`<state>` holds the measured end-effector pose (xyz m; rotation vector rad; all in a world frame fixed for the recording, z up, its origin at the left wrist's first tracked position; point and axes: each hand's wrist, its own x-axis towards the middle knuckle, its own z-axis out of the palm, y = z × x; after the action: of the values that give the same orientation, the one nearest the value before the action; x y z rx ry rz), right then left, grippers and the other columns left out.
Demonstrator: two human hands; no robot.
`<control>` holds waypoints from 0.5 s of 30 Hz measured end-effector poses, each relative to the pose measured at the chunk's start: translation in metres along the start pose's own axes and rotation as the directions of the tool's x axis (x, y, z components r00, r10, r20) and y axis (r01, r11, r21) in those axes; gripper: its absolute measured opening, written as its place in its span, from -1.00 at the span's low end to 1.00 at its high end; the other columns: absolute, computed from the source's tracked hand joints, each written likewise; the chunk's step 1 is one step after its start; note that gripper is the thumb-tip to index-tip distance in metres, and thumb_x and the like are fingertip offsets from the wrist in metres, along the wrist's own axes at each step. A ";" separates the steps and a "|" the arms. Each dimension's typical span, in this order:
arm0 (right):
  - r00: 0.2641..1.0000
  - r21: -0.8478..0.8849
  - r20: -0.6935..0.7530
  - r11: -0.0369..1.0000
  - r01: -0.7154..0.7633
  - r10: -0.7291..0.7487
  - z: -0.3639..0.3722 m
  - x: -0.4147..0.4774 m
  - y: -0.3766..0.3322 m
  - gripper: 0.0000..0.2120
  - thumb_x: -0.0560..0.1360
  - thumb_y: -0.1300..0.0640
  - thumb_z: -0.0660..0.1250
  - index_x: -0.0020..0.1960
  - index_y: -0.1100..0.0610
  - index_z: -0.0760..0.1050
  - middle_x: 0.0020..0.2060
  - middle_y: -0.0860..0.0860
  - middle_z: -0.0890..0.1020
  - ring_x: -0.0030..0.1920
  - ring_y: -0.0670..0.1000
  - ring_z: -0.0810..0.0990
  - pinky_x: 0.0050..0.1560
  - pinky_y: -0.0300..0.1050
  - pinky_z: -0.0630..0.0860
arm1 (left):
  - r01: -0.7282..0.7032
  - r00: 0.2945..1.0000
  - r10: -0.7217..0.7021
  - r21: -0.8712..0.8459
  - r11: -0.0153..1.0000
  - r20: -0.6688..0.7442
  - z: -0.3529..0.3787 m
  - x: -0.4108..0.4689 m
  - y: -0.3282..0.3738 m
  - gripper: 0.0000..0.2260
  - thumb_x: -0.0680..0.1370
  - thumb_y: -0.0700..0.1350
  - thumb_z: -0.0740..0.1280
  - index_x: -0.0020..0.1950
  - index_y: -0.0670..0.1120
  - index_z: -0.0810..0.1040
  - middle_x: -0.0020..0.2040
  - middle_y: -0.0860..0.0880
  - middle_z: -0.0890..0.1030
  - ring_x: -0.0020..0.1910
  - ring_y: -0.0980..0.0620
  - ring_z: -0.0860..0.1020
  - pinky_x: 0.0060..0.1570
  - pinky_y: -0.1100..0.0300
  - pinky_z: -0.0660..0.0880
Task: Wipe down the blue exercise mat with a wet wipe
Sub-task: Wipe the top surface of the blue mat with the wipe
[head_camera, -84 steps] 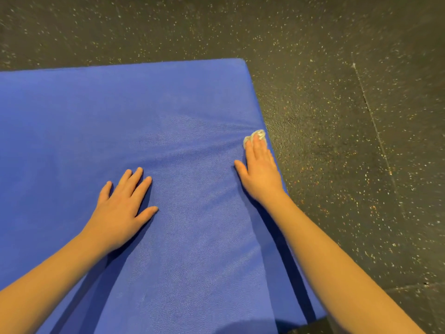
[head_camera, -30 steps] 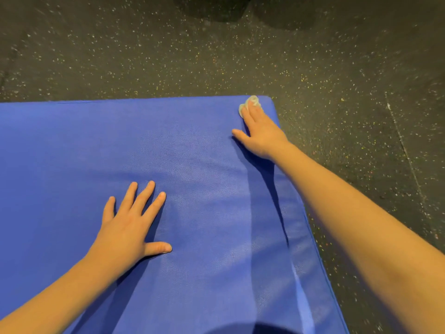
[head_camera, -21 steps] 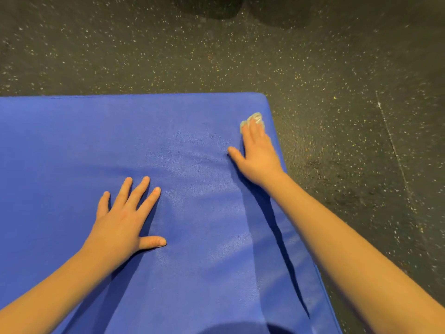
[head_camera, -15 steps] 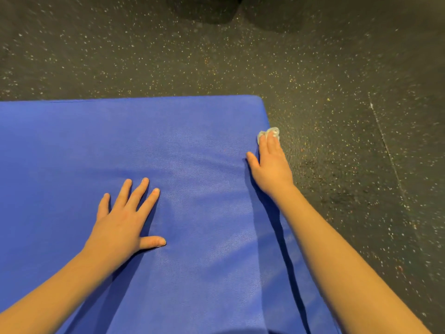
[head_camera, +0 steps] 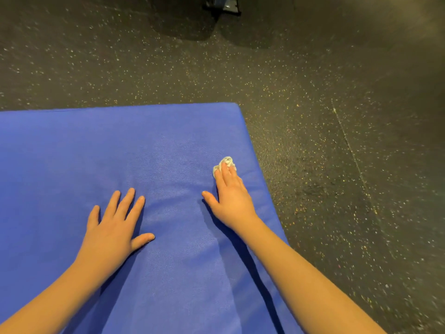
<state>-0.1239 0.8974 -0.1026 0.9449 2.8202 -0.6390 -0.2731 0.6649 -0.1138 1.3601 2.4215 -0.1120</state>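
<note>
1. Blue padded rectangular exercise mat: flat on the floor. Left and near edges cut off by the frame; far right corner visible.
2. Left hand: palm down on the mat, fingers straight and spread, thumb out, holding nothing.
3. Right hand: near the mat's right edge, fingers straight and together, pressing a crumpled white wet wipe onto the mat. The wipe is mostly hidden under the fingertips.
4. Grey metal piece: at the top edge, cut off and unidentifiable.
5. Dark speckled rubber floor: beyond and right of the mat. Right margin blurred.
</note>
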 end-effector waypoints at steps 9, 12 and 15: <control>0.999 0.018 -0.001 0.999 -0.048 0.048 0.009 -0.034 -0.005 -0.32 0.59 -0.10 0.19 0.56 0.18 0.03 0.56 0.13 -0.10 0.55 0.12 -0.14 0.50 0.05 -0.03 | -0.005 1.000 0.005 0.001 1.000 0.021 0.006 -0.050 0.006 -0.35 0.58 0.26 -0.07 0.34 -0.18 0.49 0.37 -0.15 0.46 0.36 -0.15 0.27 0.02 -0.28 0.50; 0.971 0.005 0.135 0.980 0.199 -0.198 0.015 -0.066 -0.019 -0.30 0.58 -0.11 0.21 0.57 0.16 0.01 0.56 0.09 -0.13 0.56 0.08 -0.17 0.50 0.03 -0.07 | -0.024 0.999 0.024 0.005 1.000 0.041 0.011 -0.071 0.005 -0.36 0.56 0.26 -0.02 0.34 -0.17 0.50 0.38 -0.13 0.46 0.37 -0.12 0.27 0.01 -0.26 0.52; 0.981 -0.066 0.094 0.982 0.179 -0.173 0.011 -0.076 -0.008 -0.35 0.61 -0.04 0.19 0.57 0.17 0.02 0.56 0.10 -0.11 0.56 0.08 -0.14 0.53 0.02 -0.04 | -0.002 0.998 0.003 -0.021 1.000 0.063 0.014 -0.088 0.009 -0.32 0.51 0.28 -0.03 0.43 -0.13 0.43 0.47 -0.06 0.34 0.45 -0.09 0.25 0.18 -0.25 0.44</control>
<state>-0.0679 0.8444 -0.0929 0.6435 2.8478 -0.5739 -0.2206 0.5951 -0.0953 1.3298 2.3624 -0.1264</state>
